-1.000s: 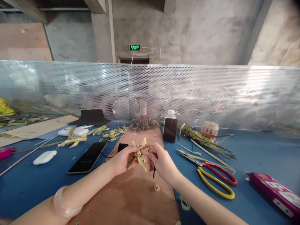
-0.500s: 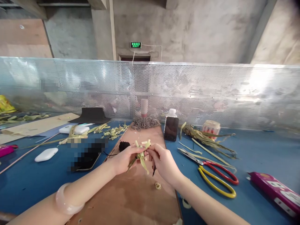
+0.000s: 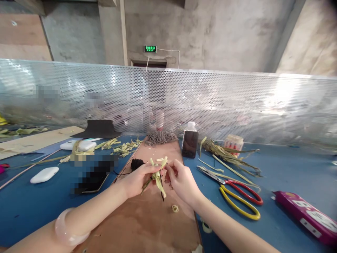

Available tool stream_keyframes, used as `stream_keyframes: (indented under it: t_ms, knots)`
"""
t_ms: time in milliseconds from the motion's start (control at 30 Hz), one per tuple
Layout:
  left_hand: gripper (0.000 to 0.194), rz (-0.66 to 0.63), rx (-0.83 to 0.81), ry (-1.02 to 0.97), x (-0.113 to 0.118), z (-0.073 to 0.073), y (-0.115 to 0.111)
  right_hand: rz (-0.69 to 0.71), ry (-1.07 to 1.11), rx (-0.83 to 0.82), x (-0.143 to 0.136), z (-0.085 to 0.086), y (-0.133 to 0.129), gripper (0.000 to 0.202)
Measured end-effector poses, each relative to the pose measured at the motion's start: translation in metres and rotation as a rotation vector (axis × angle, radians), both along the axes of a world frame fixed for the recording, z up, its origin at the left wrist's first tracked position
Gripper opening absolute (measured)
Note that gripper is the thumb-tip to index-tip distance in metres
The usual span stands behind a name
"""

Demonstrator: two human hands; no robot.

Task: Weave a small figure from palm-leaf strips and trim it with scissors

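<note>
The left hand [image 3: 137, 180] is pinching the husk [image 3: 158, 177] above the board [image 3: 147, 218]; the right hand [image 3: 181, 181] is closing its fingertips at the husk's right side. Scissors [image 3: 229, 191] are lying open on the worktop [image 3: 279, 165], right.

The left forearm [image 3: 97, 200] comes in from eight o'clock, its bare left hand [image 3: 138, 179] reaching toward two, thumb laid on top in a pinch. The right forearm [image 3: 229, 223] enters from four o'clock and points toward ten; the right hand [image 3: 184, 179] bends inward, thumb and forefinger drawn together, fingertips just beside the left's. Other right fingers curl under.
</note>
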State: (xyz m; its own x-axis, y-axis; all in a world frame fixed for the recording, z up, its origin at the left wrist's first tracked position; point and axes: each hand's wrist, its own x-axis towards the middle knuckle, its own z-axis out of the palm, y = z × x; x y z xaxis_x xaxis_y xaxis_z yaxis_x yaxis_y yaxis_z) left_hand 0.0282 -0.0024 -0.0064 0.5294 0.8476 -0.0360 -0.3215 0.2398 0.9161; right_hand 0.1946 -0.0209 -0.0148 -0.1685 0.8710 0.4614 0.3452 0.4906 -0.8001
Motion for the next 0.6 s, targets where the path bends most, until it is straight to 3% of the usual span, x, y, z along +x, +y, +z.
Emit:
stream_keyframes:
  t_ms: [200,333,500,600]
  knots:
    - [0.016,0.054,-0.012,0.013,0.0,0.002,-0.002,-0.139,-0.097,0.007,0.005,0.0,0.007,0.021]
    - [0.018,0.106,-0.06,0.014,-0.002,0.001,0.0,-0.152,-0.154,0.004,0.006,-0.006,0.014,0.017]
    - [0.014,0.176,-0.03,0.034,-0.001,-0.002,0.006,-0.017,-0.081,0.121,0.006,-0.004,0.012,0.019]
    - [0.013,0.155,-0.042,0.037,-0.001,-0.001,0.005,0.171,-0.01,0.17,0.003,0.001,0.006,0.026]
